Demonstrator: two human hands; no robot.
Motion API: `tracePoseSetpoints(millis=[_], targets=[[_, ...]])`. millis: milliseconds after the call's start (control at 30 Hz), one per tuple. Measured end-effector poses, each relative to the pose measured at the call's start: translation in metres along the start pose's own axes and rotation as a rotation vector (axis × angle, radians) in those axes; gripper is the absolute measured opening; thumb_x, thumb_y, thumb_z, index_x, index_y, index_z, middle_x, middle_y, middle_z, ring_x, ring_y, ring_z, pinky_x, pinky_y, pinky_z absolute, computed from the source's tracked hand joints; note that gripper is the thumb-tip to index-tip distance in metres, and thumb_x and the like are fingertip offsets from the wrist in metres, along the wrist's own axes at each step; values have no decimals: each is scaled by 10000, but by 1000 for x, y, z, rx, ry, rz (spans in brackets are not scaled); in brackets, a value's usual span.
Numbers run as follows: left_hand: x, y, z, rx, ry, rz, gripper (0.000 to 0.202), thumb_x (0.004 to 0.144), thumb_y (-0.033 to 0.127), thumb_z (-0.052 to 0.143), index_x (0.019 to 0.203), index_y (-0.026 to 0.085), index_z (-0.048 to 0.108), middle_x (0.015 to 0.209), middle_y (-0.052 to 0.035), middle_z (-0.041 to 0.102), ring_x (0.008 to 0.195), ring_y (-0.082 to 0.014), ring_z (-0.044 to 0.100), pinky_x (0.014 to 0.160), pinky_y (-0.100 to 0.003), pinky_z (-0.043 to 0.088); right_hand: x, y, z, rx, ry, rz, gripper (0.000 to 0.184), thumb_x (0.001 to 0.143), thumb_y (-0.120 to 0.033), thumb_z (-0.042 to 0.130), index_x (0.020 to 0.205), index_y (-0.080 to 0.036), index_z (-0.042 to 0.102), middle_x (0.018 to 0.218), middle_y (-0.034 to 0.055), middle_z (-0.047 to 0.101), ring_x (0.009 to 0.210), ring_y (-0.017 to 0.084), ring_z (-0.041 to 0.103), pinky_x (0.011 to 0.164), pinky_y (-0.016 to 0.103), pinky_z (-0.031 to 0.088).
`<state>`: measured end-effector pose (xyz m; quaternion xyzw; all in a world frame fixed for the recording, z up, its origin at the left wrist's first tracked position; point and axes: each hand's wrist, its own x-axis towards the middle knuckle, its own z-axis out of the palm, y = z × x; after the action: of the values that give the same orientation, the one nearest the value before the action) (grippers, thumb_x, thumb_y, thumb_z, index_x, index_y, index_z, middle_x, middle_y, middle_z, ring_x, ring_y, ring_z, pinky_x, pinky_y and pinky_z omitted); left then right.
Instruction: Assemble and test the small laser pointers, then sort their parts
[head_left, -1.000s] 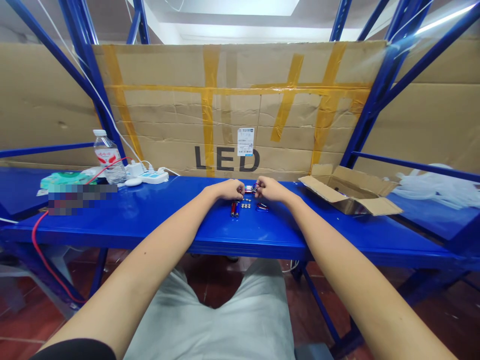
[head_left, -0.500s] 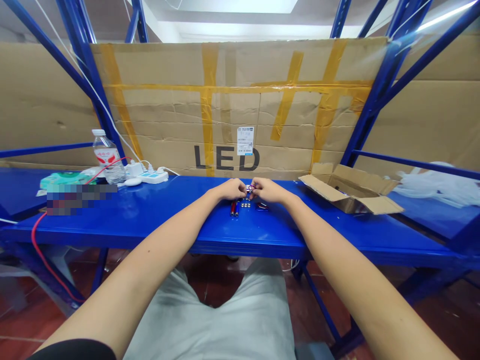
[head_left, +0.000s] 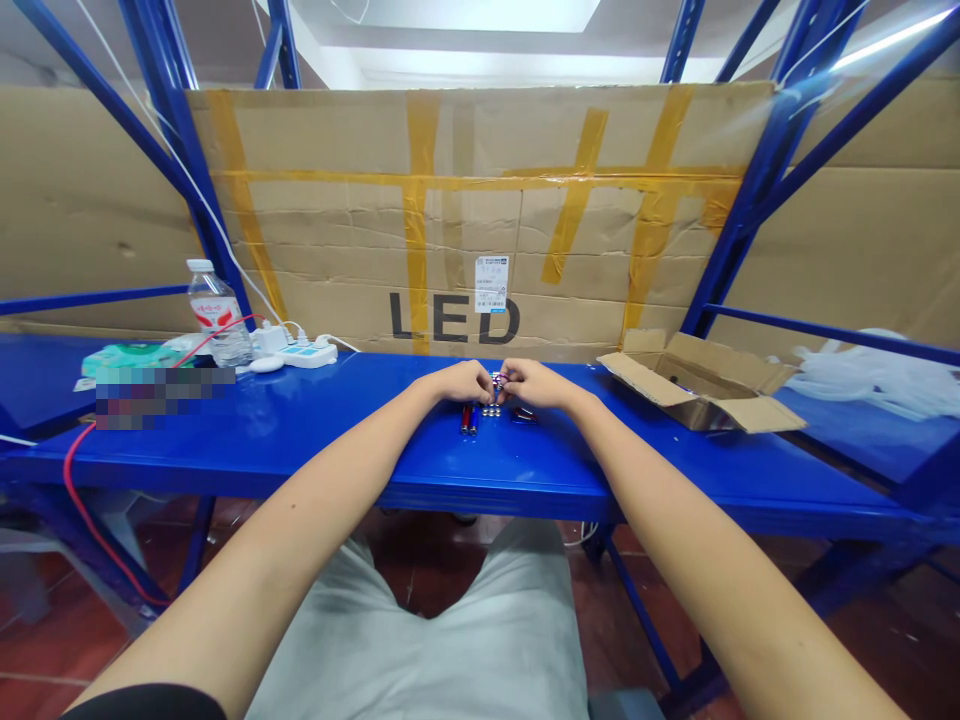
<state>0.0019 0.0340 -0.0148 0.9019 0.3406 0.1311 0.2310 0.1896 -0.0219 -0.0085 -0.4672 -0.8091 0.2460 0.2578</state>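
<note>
My left hand (head_left: 466, 382) is closed in a pinch above the blue tabletop, its fingertips by a group of small silver pieces (head_left: 491, 410). What it pinches, if anything, is too small to tell. Facing it, my right hand (head_left: 528, 384) has its fingers closed on a small purplish piece (head_left: 502, 379), mostly hidden by the fingertips. Just below my left hand, a red metal tube (head_left: 466, 420) and a blue metal tube (head_left: 474, 421) lie side by side. Some small dark red and blue parts (head_left: 523, 415) rest below my right hand.
An opened cardboard box (head_left: 705, 408) stands to the right. On the left are a plastic bottle (head_left: 215, 312), a white power strip (head_left: 309, 353) and a green packet (head_left: 135, 358). A large cardboard panel (head_left: 337, 240) closes off the back; blue metal posts (head_left: 739, 210) flank it.
My left hand has lifted slightly away from the silver pieces, which show more clearly between the hands. My right hand stays in nearly the same place, still pinching. The view has shifted slightly.
</note>
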Motion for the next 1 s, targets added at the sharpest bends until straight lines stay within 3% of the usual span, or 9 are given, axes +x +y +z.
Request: tracePoseSetpoints(millis=[1000], targets=[[-4, 6, -4, -33, -48, -18, 225, 634, 189, 637, 805, 128, 771, 692, -16, 688, 650, -130, 556, 630, -246, 394, -2, -3, 0, 105, -47, -10, 199, 813, -6, 500, 796, -200, 456, 760, 48, 734, 765, 194, 705, 656, 252, 512]])
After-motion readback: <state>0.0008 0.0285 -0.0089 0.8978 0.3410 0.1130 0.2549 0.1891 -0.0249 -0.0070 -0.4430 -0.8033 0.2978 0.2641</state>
